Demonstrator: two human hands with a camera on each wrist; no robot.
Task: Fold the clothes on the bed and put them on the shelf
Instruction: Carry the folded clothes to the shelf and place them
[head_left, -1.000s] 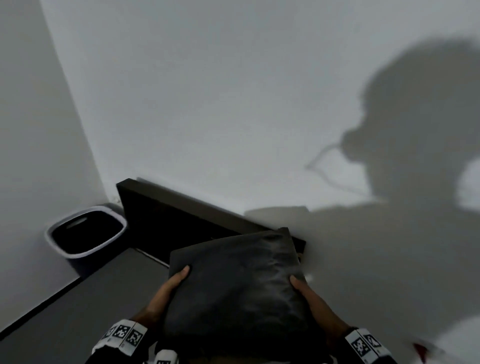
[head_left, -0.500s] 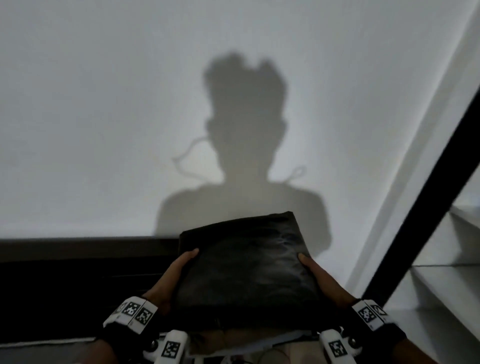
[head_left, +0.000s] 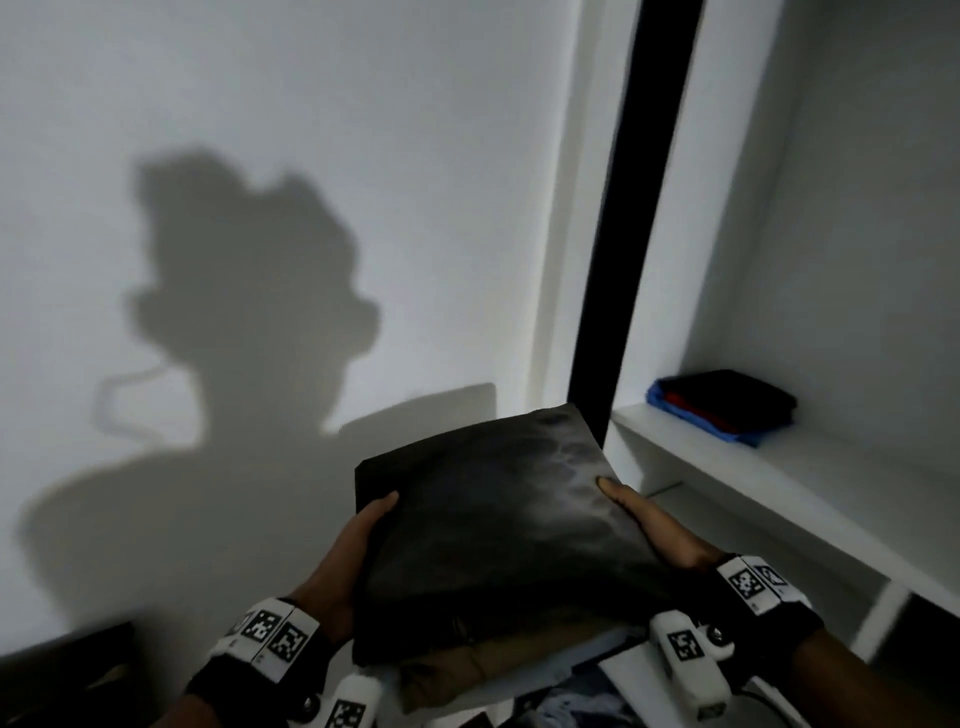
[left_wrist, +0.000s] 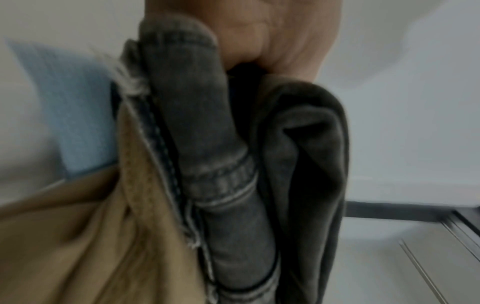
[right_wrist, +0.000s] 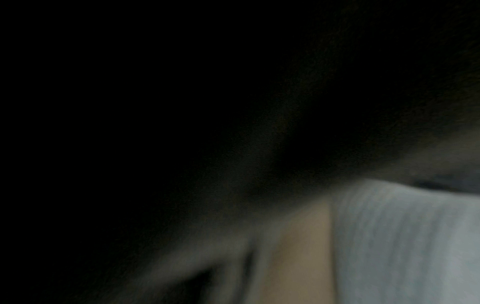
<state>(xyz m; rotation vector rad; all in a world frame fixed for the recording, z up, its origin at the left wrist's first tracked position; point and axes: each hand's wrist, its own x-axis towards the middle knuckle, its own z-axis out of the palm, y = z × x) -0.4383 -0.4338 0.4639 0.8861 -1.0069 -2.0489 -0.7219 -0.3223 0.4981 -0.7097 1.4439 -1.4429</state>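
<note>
White shelf (head_left: 737, 470) now in view at right, folded pile (head_left: 722, 405) already on it. Carried stack of folded clothes (head_left: 498, 525) level, near shelf edge. Left hand (head_left: 358, 540), right hand (head_left: 654, 525) clamp stack's sides. Placement likely next.

A pile of folded clothes (head_left: 727, 408) occupies the white shelf's (head_left: 810, 483) back left corner; its front edge and right side lie bare, while a black upright post (head_left: 631, 234) borders the opening's left

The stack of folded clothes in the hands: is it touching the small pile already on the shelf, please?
Apart. In the head view the stack of folded clothes is left of the shelf, with bare board before the small pile.
</note>
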